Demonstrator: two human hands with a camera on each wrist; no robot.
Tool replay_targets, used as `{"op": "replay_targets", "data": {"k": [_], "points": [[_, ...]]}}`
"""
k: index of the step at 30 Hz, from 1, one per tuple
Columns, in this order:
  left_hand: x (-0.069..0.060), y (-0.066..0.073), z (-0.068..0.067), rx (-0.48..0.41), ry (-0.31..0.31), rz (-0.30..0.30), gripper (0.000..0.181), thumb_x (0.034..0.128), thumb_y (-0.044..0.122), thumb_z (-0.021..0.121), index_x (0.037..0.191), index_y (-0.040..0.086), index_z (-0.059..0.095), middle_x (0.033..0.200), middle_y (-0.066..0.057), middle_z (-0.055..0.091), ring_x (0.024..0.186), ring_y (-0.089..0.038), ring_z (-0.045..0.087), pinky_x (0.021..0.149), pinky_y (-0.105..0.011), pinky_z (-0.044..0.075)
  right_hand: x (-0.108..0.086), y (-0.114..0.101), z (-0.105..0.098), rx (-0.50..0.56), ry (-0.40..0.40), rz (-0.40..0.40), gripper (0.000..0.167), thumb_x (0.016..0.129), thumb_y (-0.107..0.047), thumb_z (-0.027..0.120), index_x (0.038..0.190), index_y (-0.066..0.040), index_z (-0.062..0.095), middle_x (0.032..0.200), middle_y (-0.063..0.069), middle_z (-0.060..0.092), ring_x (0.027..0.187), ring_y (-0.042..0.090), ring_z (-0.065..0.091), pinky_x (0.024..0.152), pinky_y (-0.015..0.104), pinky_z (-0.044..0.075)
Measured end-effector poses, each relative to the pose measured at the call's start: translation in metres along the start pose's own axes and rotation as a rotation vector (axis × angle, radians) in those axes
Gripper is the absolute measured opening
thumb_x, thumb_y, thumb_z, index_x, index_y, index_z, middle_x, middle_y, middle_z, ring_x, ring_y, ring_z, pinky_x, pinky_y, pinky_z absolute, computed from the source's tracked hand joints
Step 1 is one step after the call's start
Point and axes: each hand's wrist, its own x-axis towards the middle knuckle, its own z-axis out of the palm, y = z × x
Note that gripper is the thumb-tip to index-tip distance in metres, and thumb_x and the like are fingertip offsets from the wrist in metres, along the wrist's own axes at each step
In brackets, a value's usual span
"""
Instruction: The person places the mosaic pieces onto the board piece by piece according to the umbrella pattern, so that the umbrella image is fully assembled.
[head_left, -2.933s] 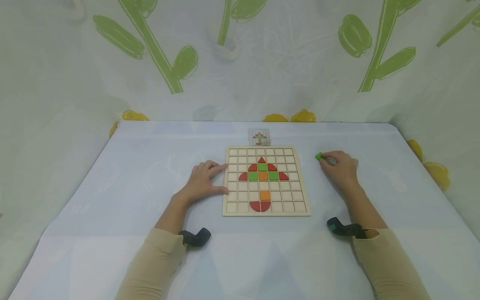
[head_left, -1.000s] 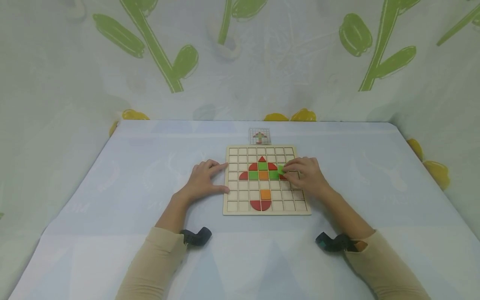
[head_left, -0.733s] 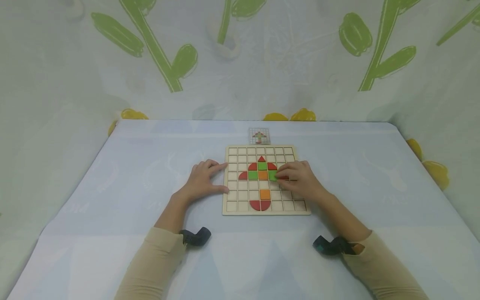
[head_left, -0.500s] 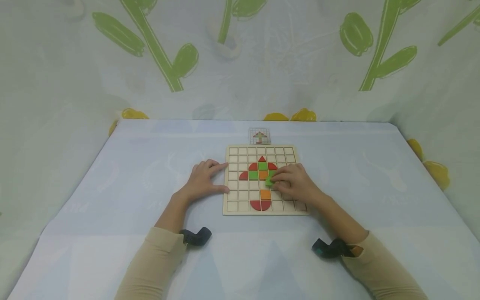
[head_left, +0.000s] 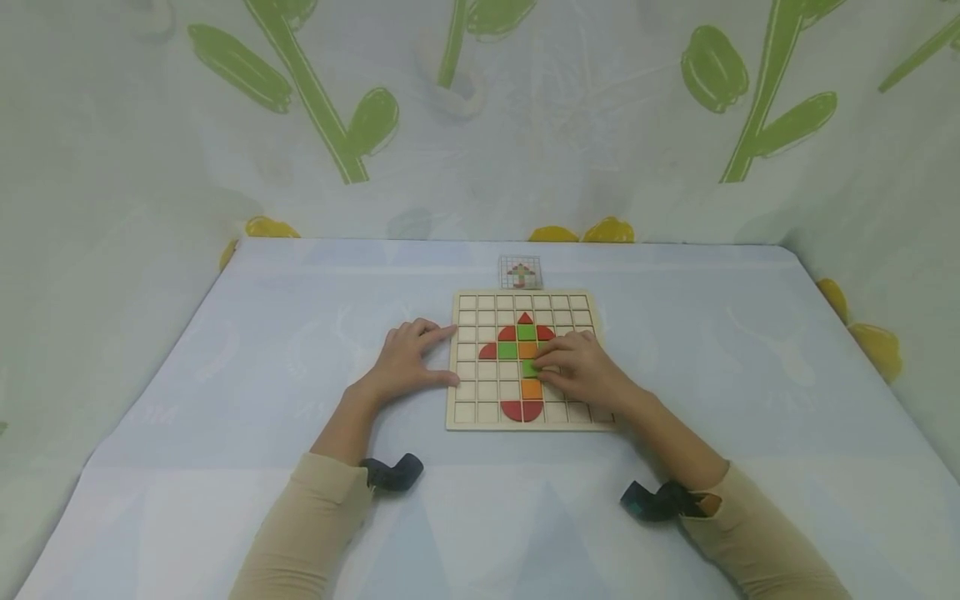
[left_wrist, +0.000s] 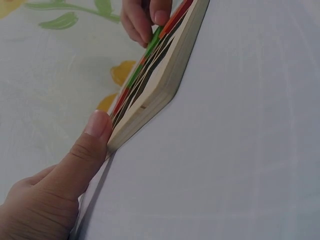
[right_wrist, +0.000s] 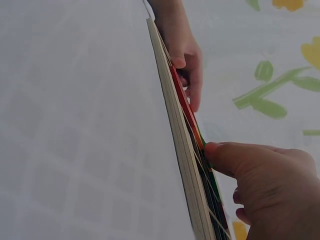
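Observation:
A wooden grid board (head_left: pixel 476 412) lies in the middle of the table in the head view. Red, green and orange tiles form an arrow-like figure on it. My right hand (head_left: pixel 581 367) reaches over the board's right half and pinches a green square tile (head_left: pixel 529 368) at the cell above the lower orange square (head_left: pixel 531 389). Its fingers hide some tiles on the right side. My left hand (head_left: pixel 407 358) touches the board's left edge with thumb and index finger spread apart. In the left wrist view the left thumb (left_wrist: pixel 92 145) rests against the board's edge.
Behind the board lies a small pattern card (head_left: pixel 520 272) showing a similar figure. The pale table (head_left: pixel 300 400) extends around the board, with a leaf-printed curtain (head_left: pixel 555 150) behind it. Black devices sit at both wrists.
My right hand has carried the green square tile from right of the board leftward over it, down to the cell between two orange squares. The left hand has stayed at the board's edge.

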Motion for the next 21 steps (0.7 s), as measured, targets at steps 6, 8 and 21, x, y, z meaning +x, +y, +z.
{"op": "replay_targets", "data": {"k": [6, 8, 21], "points": [[0.000, 0.001, -0.002, 0.000, 0.002, 0.014, 0.084, 0.0681, 0.051, 0.078, 0.139, 0.018, 0.049, 0.120, -0.007, 0.050, 0.107, -0.023, 0.045, 0.090, -0.042, 0.029, 0.001, -0.001, 0.001, 0.055, -0.018, 0.040, 0.020, 0.078, -0.016, 0.077, 0.097, -0.010, 0.075, 0.102, 0.002, 0.070, 0.096, 0.019, 0.055, 0.083, 0.037, 0.034], [0.000, 0.000, -0.003, -0.003, 0.004, 0.018, 0.084, 0.0679, 0.051, 0.079, 0.139, 0.017, 0.049, 0.120, -0.007, 0.050, 0.108, -0.024, 0.045, 0.091, -0.042, 0.029, 0.001, 0.000, 0.001, 0.062, 0.001, 0.031, 0.021, 0.077, -0.016, 0.077, 0.098, -0.010, 0.075, 0.102, 0.002, 0.069, 0.095, 0.019, 0.055, 0.082, 0.037, 0.035], [-0.002, -0.001, 0.008, 0.047, 0.086, 0.087, 0.086, 0.0664, 0.051, 0.079, 0.137, 0.011, 0.051, 0.117, -0.008, 0.055, 0.108, -0.026, 0.047, 0.091, -0.043, 0.033, -0.008, 0.006, -0.005, 0.051, 0.044, 0.160, 0.065, 0.075, -0.028, 0.079, 0.130, -0.004, 0.055, 0.133, 0.015, 0.053, 0.122, 0.033, 0.045, 0.100, 0.055, 0.028]]}}
